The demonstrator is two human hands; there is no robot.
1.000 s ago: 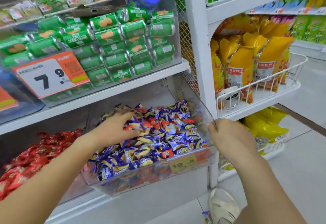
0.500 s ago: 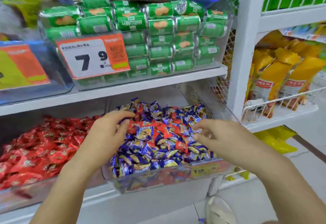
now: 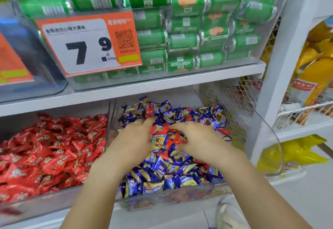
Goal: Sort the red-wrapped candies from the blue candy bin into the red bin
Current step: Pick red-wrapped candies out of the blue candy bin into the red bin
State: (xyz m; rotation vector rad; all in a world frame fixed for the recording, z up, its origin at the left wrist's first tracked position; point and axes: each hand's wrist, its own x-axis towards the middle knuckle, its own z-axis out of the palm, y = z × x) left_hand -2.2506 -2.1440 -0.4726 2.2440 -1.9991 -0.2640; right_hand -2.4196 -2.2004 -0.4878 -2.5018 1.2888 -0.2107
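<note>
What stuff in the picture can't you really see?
Head view:
- Candies under the left hand and right hand: covered by the hands.
- Deeper candies in the blue candy bin: buried beneath the top layer.
- Small print on the price sign: blurred.

Red-wrapped candies [image 3: 159, 129] scattered atop blue candy bin [image 3: 173, 195] heap; red bin [image 3: 36, 202] adjoining left, heaped full.

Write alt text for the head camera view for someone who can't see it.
Two hands, left hand and right hand, rest fingers-down on a clear bin of blue candies mixed with red-wrapped candies. Left of it, a red bin holds red candies; green packs fill the shelf above.
</note>
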